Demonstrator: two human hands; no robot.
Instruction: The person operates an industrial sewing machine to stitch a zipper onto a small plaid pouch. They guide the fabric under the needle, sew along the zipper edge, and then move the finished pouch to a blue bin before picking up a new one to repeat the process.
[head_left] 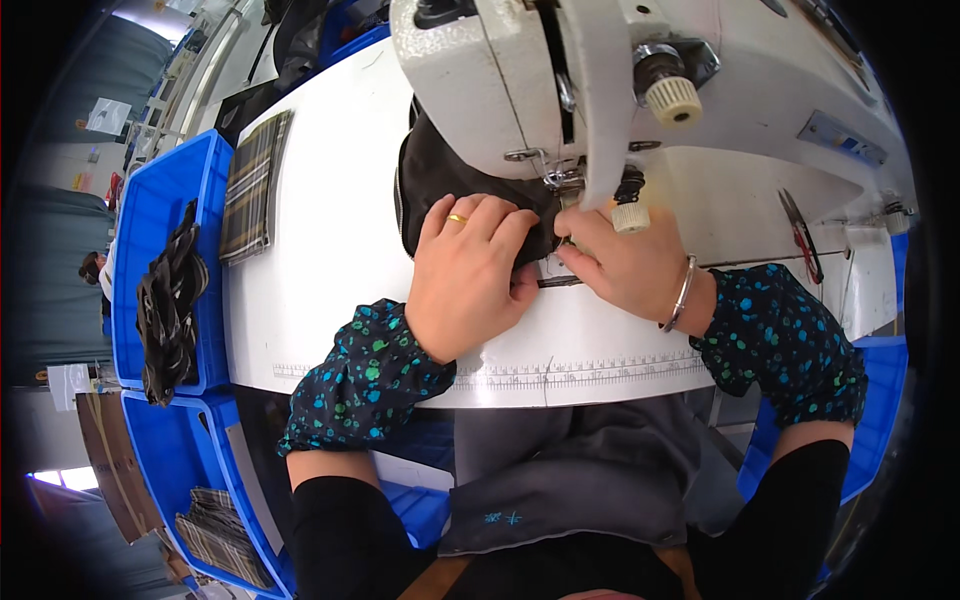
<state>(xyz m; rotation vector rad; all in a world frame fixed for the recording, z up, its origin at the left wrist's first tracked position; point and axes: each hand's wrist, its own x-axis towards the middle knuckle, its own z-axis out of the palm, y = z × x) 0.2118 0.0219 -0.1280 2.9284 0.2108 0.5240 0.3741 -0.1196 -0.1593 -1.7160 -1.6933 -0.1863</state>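
A black fabric piece [450,160] with what looks like a zipper along its left edge lies under the head of a white sewing machine [480,90]. My left hand [470,265], with a gold ring, presses down on this fabric, its fingers bent and its thumb tucked beside them. Close to the needle area, my right hand [625,260] pinches the fabric's right corner between thumb and forefinger. The needle tip and the exact stitching spot are mostly hidden by the presser foot [565,178] and my fingers.
A folded plaid cloth stack [255,185] lies at the table's left. Blue bins stand beyond it, one holding dark strips [172,310], another plaid pieces [222,535]. Red-handled scissors [802,238] lie at the right. A printed ruler [490,378] runs along the front edge.
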